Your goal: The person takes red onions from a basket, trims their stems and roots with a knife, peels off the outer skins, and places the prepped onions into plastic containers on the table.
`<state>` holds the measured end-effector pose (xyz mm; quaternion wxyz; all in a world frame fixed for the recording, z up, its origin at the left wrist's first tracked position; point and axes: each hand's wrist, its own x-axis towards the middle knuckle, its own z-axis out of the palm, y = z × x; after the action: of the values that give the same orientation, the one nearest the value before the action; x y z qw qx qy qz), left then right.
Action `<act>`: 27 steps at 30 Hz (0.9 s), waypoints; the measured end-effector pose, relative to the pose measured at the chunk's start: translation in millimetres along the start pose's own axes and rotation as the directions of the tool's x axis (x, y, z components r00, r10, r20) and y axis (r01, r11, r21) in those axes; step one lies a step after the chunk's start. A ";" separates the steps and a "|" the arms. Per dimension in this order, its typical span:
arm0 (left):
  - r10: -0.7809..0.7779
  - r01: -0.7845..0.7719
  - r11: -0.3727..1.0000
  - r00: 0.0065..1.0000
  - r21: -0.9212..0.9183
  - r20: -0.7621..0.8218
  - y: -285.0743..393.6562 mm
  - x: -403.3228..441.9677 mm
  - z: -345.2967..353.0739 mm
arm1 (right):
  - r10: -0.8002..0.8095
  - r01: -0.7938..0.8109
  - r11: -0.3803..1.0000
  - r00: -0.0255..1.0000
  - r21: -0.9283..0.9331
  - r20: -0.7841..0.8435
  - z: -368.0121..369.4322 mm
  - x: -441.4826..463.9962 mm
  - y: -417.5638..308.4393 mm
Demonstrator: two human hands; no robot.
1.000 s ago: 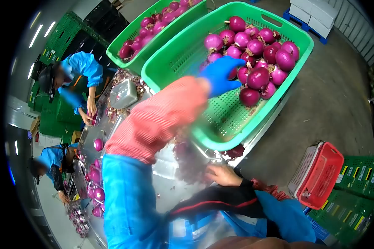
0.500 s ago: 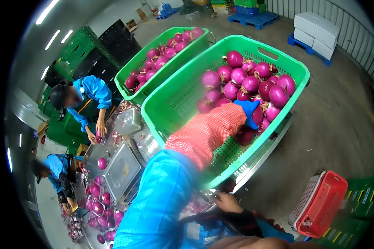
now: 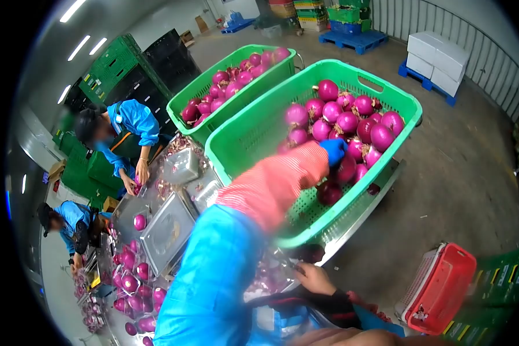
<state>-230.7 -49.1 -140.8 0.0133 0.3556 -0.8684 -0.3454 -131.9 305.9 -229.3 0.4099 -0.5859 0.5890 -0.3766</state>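
Note:
My left hand (image 3: 334,152), in a blue glove and a red checked sleeve cover, reaches into the near green basket (image 3: 236,134). Its fingers are curled against a red onion (image 3: 345,169), though their tips are partly hidden. Several more red onions (image 3: 382,137) with dry roots lie around and beyond it. Bare and lower down, my right hand (image 3: 317,279) is closed on a small knife (image 3: 285,258), whose blade points up and left beside the basket's near corner.
A second green basket of onions (image 3: 181,98) stands behind. On the metal table (image 3: 170,199) are a scale (image 3: 168,232), a clear plastic tray (image 3: 181,165) and bagged onions (image 3: 130,282). Two co-workers (image 3: 134,124) work at the left. A red crate (image 3: 444,288) sits at lower right.
My left hand has drawn slightly back and up among the onions, and the onion by its fingers has shifted a little. My right hand keeps the knife. The view has tilted slightly.

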 end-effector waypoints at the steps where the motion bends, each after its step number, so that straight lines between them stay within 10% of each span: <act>1: -0.019 0.021 0.997 0.999 -0.073 0.039 -2.6 -6.4 -15.2 | -0.002 0.003 1.000 1.000 -0.028 0.013 -10.0 0.5 -16.3; 2: 0.033 -0.049 0.980 0.996 -0.193 -0.080 -5.3 -23.7 -29.9 | -0.267 0.264 0.962 0.963 -0.062 -0.030 -24.1 -3.1 -41.4; 9: -0.043 -0.118 0.199 0.991 -0.973 -0.129 -8.7 -233.8 -142.7 | -0.411 0.411 0.911 0.911 -0.029 -0.019 7.0 -7.4 -49.1; 11: 0.259 -0.119 -0.091 0.956 -0.989 -0.139 -20.3 -289.5 -147.2 | -0.293 0.293 0.951 0.956 0.099 -0.012 9.1 -8.2 -77.9; 12: 0.024 -0.202 -0.120 0.978 -0.972 -0.206 -14.7 -321.3 -140.2 | -0.281 0.282 0.952 0.959 0.116 -0.029 12.7 -6.8 -89.8; 16: 0.163 -0.120 -0.450 0.963 -0.885 -0.213 -60.8 -423.8 -91.8 | -0.232 0.301 0.844 0.951 0.444 -0.204 40.7 9.2 -130.9; 17: -0.303 -0.292 -0.514 0.942 -0.807 -0.148 -19.7 -448.7 -85.4 | -0.217 0.281 0.795 0.960 0.539 -0.179 49.3 17.2 -129.1; 20: -0.444 -0.360 -0.617 0.893 -0.700 -0.068 -27.5 -492.0 -41.6 | -0.189 0.107 0.645 0.982 0.757 0.023 66.8 29.4 -131.9; 21: -0.172 -0.228 -0.732 0.974 -0.642 -0.150 -57.9 -505.1 -15.3 | -0.180 0.019 0.599 0.977 0.800 0.111 71.2 31.5 -134.3; 23: -0.357 -0.275 -0.581 0.932 -0.766 -0.064 -47.2 -524.0 -0.2 | -0.175 -0.050 0.589 0.967 0.806 0.187 79.2 33.8 -143.7; 26: -0.368 -0.155 0.119 0.911 -0.981 -0.189 -77.3 -552.2 29.1 | -0.175 -0.161 0.575 0.934 0.802 0.313 83.3 28.4 -140.0; 27: -0.309 -0.184 0.005 0.935 -0.983 -0.177 -98.1 -553.7 34.9 | -0.176 -0.170 0.585 0.928 0.793 0.329 84.8 28.3 -138.2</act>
<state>233.1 268.7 -104.0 0.3958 0.3346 -0.3348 -0.7869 -0.1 276.6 -135.1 0.7347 -0.3955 0.2618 -0.4850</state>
